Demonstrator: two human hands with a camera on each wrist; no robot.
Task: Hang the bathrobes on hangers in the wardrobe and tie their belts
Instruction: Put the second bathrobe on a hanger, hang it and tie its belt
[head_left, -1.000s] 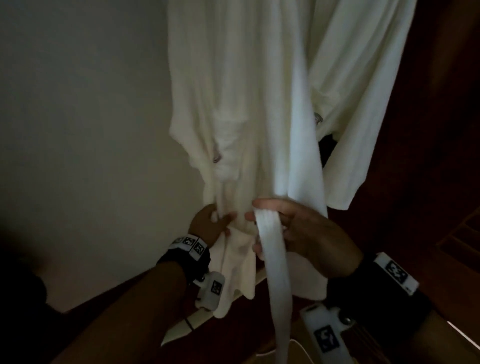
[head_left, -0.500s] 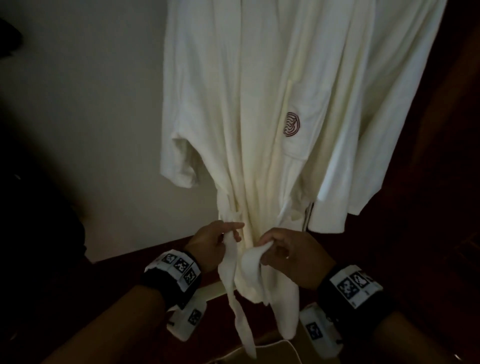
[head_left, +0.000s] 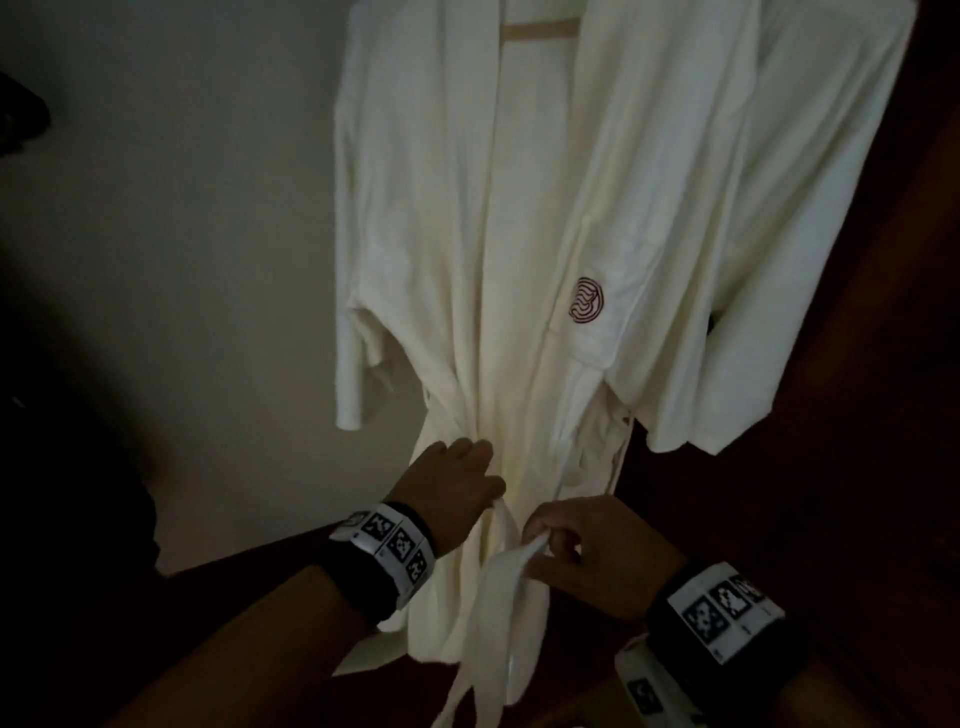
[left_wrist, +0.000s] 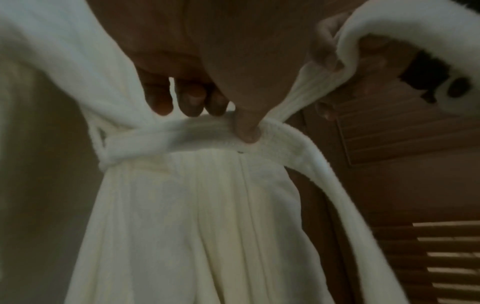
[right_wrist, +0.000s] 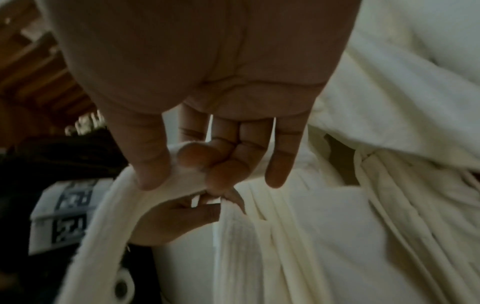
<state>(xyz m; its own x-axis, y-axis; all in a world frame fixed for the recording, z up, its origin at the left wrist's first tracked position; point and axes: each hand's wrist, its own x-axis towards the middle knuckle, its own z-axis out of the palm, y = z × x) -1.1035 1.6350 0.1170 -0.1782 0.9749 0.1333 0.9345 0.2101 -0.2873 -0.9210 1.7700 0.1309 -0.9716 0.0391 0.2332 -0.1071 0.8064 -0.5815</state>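
A white bathrobe (head_left: 519, 260) with a red emblem on its pocket hangs from a wooden hanger (head_left: 540, 28). Its white belt (head_left: 498, 597) runs round the waist, and two ends hang down in front. My left hand (head_left: 457, 483) is at the waist. In the left wrist view its thumb presses the belt (left_wrist: 155, 135) from the front, with the fingers curled at its top edge. My right hand (head_left: 587, 545) is lower and to the right. There its thumb and fingers (right_wrist: 153, 174) pinch a folded stretch of the belt (right_wrist: 103, 216).
A second white bathrobe (head_left: 831, 208) hangs behind and to the right. A pale wall (head_left: 182, 260) stands on the left and dark wood (head_left: 909, 467) on the right. Slatted wooden panels (left_wrist: 428, 257) lie low on the right.
The view has risen and now takes in the hanger. My left hand has moved up onto the waist crossing. My right hand has drawn its belt end to the right.
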